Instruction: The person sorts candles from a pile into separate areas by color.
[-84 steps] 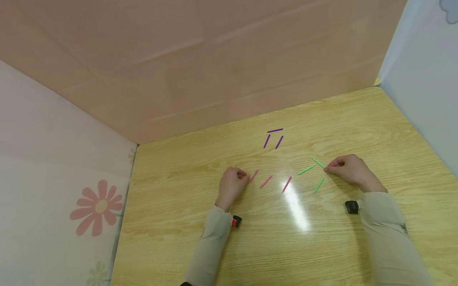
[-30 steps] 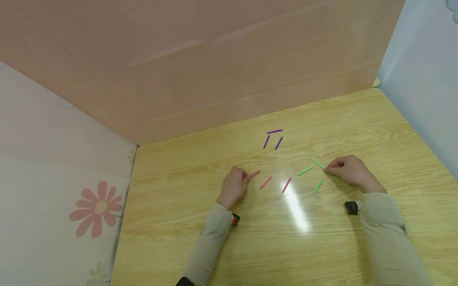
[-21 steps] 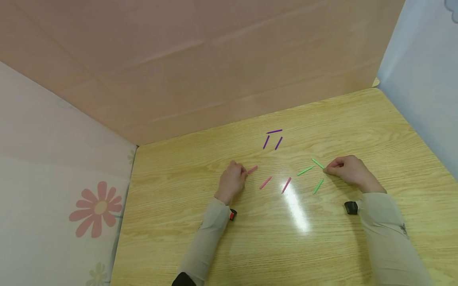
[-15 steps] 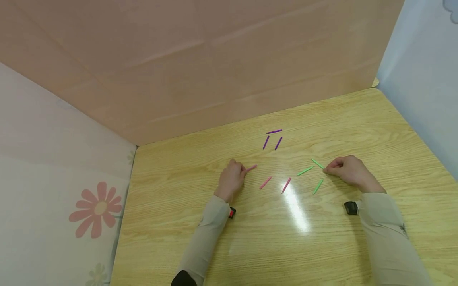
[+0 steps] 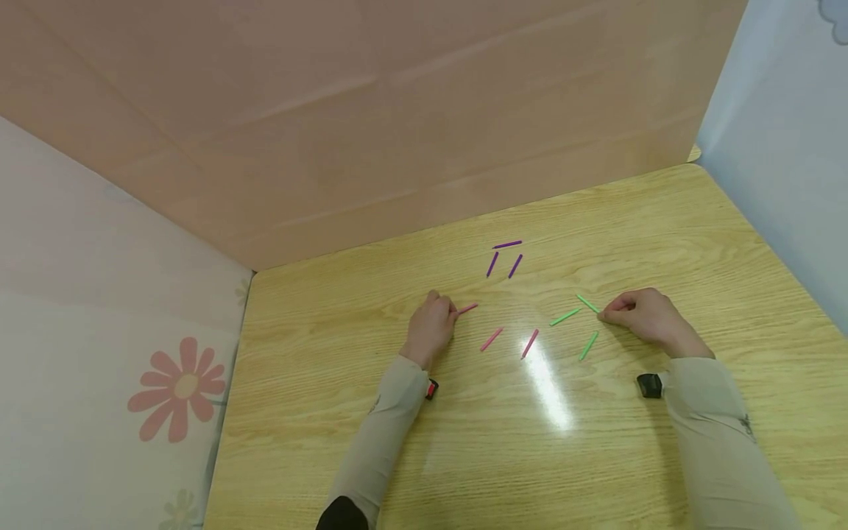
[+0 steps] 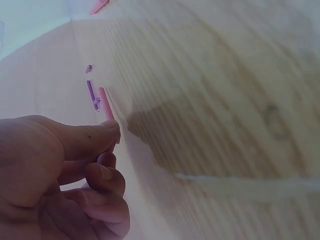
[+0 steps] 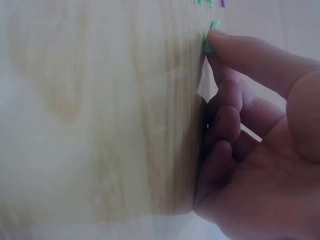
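Observation:
My left hand (image 5: 432, 324) pinches the near end of a thin pink stick (image 5: 467, 308) between thumb and fingers. In the left wrist view that pink stick (image 6: 105, 103) juts out past the thumb tip. To the right, my right hand (image 5: 648, 316) pinches the lower right end of a green stick (image 5: 587, 302); the right wrist view shows the green end (image 7: 211, 40) at the thumb and fingertip. Another green stick (image 5: 565, 317) lies beside it, and a third green stick (image 5: 588, 346) lies below. Between the hands rest a pink stick (image 5: 492, 339) and another pink stick (image 5: 530, 344).
Farther back lie a purple stick (image 5: 508, 244) set crosswise and two slanted ones, a left purple stick (image 5: 492, 264) and a right purple stick (image 5: 515, 266). A tan panel (image 5: 397, 147) borders the wooden table (image 5: 318, 353) behind; pale walls flank it.
My left hand has taken hold of the leftmost pink stick, turned it flatter and shifted it slightly away from me. The right hand has stayed at the green stick.

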Available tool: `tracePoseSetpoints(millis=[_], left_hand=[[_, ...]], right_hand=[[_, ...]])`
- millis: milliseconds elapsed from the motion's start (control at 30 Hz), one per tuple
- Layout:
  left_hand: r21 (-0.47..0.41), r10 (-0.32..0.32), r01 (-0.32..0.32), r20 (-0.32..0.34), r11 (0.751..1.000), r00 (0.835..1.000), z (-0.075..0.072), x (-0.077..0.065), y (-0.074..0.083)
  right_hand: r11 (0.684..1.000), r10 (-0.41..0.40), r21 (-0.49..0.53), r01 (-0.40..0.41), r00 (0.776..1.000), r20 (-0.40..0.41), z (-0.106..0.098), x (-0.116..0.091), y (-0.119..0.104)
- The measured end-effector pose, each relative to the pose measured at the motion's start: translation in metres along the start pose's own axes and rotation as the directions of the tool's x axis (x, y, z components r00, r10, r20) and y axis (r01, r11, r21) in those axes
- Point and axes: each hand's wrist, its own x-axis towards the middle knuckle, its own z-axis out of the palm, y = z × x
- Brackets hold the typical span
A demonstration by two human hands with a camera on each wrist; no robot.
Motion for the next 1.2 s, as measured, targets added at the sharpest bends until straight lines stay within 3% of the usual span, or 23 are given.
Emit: tracePoseSetpoints(millis=[333,1200], left_hand=[[0.069,-0.009,0.008,0.002,0.998,1.000,-0.0014,0.0029,0.0060],[0.091,0.002,-0.001,-0.013,0.996,1.000,0.0009,0.0041,0.0056]], right_hand=[[1.000,0.002,0.001,-0.002,1.000,0.001,-0.0008,0.0001,-0.0012],[1.000,0.000,-0.003,0.000,1.000,-0.005,0.0003,-0.0007,-0.0004]])
